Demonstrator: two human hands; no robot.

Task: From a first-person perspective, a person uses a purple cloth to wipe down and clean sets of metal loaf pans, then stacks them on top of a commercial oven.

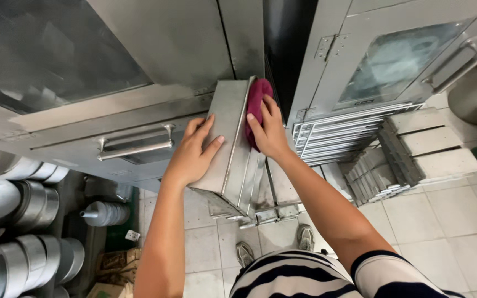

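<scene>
Steel ovens behind, left hand (193, 157) flat on metal tin (228, 146), right hand (268, 129) clamped on maroon cloth (256, 105)

A steel oven door (139, 110) with a bar handle (134, 148) fills the left. Flat metal trays (338, 135) lean stacked at right beside rectangular tins (376, 174). Round cake pans (28, 221) sit lower left, above a tiled floor (443, 232).

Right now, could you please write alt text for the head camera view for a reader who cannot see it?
Seen from above, the left hand steadies a rectangular metal tin while the right hand presses a dark red cloth into it. Metal oven doors stand ahead, with stacked metal trays on the tiled floor to the right.
</scene>
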